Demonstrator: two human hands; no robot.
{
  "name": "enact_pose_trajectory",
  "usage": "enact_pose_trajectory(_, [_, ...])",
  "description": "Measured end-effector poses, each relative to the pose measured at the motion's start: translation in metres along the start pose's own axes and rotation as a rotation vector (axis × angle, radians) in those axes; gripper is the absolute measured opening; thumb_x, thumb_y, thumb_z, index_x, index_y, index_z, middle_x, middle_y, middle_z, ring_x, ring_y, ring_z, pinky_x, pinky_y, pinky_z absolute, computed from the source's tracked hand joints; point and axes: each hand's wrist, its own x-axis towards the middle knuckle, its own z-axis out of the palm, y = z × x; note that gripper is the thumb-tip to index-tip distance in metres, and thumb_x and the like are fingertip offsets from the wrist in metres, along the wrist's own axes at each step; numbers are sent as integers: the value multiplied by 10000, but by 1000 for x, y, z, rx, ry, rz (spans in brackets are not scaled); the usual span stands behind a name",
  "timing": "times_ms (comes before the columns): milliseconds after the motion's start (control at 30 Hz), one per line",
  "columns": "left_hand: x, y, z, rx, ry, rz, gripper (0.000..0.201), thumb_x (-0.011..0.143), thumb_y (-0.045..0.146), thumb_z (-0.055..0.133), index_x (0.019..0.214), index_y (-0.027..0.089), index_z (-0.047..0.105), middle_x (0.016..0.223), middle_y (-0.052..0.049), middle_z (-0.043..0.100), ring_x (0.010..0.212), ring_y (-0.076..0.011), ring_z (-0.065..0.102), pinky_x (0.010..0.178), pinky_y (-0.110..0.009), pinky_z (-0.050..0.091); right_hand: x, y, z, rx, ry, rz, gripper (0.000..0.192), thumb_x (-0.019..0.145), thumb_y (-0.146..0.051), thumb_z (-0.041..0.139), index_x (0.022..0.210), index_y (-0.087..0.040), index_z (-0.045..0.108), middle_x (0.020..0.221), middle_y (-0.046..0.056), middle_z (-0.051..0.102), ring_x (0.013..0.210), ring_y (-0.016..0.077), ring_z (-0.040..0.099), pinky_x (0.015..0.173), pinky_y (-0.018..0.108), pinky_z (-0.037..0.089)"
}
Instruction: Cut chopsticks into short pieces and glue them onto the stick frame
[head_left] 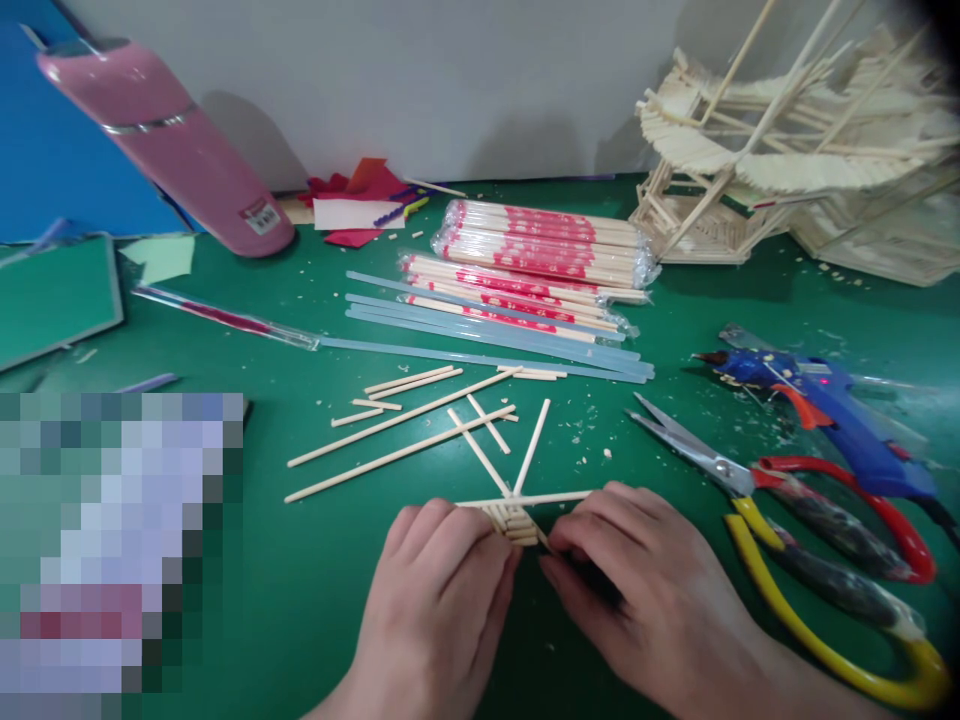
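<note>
we press our left hand [439, 590] and right hand [637, 580] together on the green table [300, 600], near its front edge, fingers of both pinched on a small stick piece [514, 520] that lies between them. thin sticks fan up and out from it. loose sticks [397, 430] lie just beyond, with packs of chopsticks [540, 255] and glue rods [487, 335] farther back. scissors [787, 510] rest right of our right hand, a blue glue gun [825, 405] behind them. a pink bottle [172, 145] stands tilted at back left, a stick model [787, 150] at back right.
</note>
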Motion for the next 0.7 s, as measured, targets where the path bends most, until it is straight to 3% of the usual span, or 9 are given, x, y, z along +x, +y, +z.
enact_pose_trajectory(700, [-10, -4, -1, -12, 0, -53, 121, 771, 85, 516, 837, 184, 542, 791, -41, 507, 694, -168, 472, 593, -296, 439, 3, -2, -3, 4, 9, 29, 14, 774, -204, 530, 762, -197, 527, 688, 3, 530, 648, 165, 471, 572, 300, 328])
